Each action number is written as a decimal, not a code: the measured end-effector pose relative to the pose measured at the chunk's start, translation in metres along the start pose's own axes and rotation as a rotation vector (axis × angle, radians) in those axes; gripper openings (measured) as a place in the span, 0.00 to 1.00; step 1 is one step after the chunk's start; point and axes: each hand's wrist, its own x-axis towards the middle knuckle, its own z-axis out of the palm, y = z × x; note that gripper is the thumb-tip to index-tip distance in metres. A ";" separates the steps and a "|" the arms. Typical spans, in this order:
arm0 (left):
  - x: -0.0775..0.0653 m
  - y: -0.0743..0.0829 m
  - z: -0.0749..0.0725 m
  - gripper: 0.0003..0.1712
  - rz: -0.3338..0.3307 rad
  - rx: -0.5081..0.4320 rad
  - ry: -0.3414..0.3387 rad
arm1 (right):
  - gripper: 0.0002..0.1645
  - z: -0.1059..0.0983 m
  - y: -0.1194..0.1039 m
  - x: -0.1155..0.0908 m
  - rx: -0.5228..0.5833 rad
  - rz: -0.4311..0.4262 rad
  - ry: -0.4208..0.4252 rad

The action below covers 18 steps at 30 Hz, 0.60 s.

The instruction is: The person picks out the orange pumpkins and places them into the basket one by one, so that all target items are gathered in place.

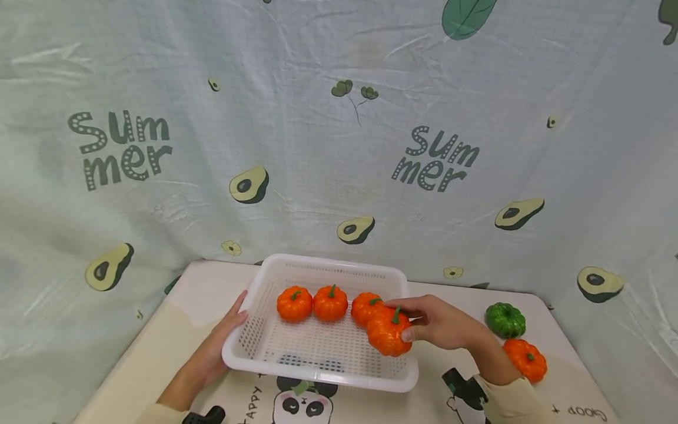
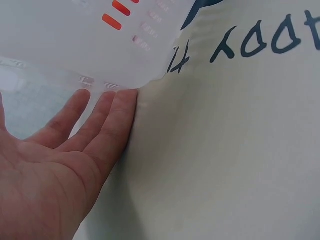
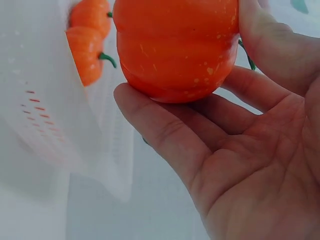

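Note:
A white perforated basket (image 1: 296, 371) holds several orange toy pumpkins with green stems, such as the pumpkin (image 1: 294, 304) at its left. My right hand (image 1: 436, 323) grips another orange pumpkin (image 1: 389, 333) between thumb and fingers, over the basket's right end; in the right wrist view this pumpkin (image 3: 175, 45) fills the grasp. It partly covers the rightmost pumpkin (image 1: 365, 307) in the basket. My left hand (image 1: 219, 341) lies along the basket's left side, and in the left wrist view its straight fingertips (image 2: 125, 100) touch the basket's wall (image 2: 75, 55).
To the right on the table, a green pumpkin (image 1: 505, 320) sits just behind an orange pumpkin (image 1: 525, 359). The tabletop (image 1: 212, 282) has a printed panda (image 1: 303, 403) and lettering. A pale printed curtain (image 1: 318, 147) hangs close behind the table's back edge.

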 end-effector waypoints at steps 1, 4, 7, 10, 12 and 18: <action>0.000 0.000 0.000 0.40 0.001 -0.004 -0.006 | 0.37 0.000 -0.002 0.002 -0.004 0.003 -0.005; 0.000 0.000 0.001 0.40 0.008 -0.011 -0.010 | 0.37 0.001 -0.005 0.009 -0.021 0.007 -0.016; 0.000 0.000 0.001 0.40 0.012 -0.012 -0.017 | 0.37 0.001 -0.006 0.014 -0.050 0.009 -0.019; 0.000 0.001 0.002 0.40 0.010 -0.012 -0.008 | 0.35 0.002 -0.008 0.021 -0.080 0.008 -0.022; -0.001 0.001 0.002 0.40 0.006 -0.011 -0.002 | 0.35 0.003 -0.010 0.025 -0.088 0.019 -0.026; -0.002 0.001 0.002 0.40 0.008 -0.007 0.007 | 0.33 0.008 -0.014 0.037 -0.078 0.051 -0.046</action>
